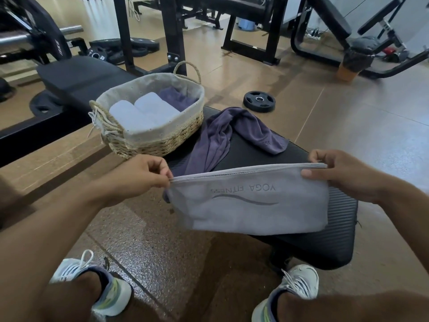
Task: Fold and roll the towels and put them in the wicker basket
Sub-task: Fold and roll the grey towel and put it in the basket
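I hold a light grey towel [248,205], folded and printed "YOGA FITNESS", stretched in the air above a black padded bench [339,231]. My left hand [144,173] pinches its upper left corner and my right hand [341,173] pinches its upper right corner. Behind it a dark purple towel [218,138] lies crumpled on the bench. The wicker basket [157,142] with a cloth liner stands at the bench's far left end. It holds two rolled light grey towels [144,112] and a purple towel [174,97].
A black weight plate [259,101] lies on the brown floor beyond the bench. Another black bench [79,80] and gym frames stand behind the basket. My two feet in white sneakers [297,287] are planted on the floor below the towel.
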